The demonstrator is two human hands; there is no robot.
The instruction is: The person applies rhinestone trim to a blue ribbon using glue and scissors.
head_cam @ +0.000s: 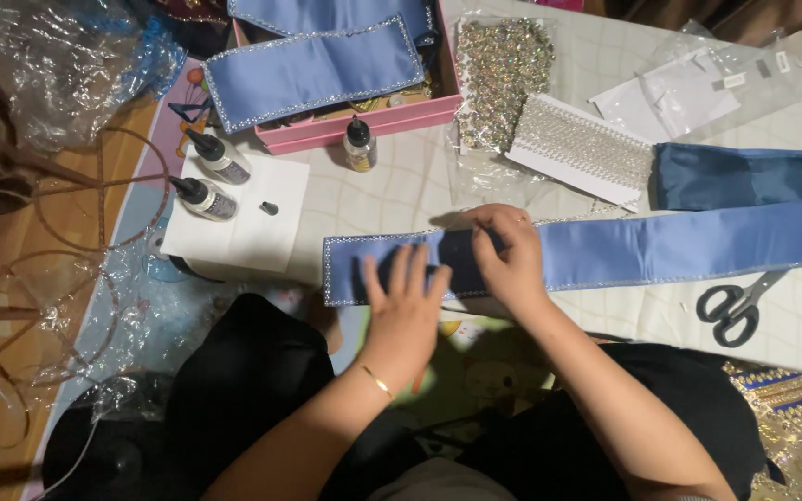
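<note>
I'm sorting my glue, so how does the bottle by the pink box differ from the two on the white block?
The bottle by the pink box stands upright on the table with an amber body. The two bottles on the white block lie tilted with clear, greyish bodies. All share black pointed nozzles.

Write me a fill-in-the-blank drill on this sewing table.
1. Both hands, left hand and right hand, press on a long ____ sash.
2. The scissors have ____ handles.
3. The box holding more sashes is ____.
4. The left wrist wears a gold ____.
Missing words: blue; black; pink; bracelet
</note>
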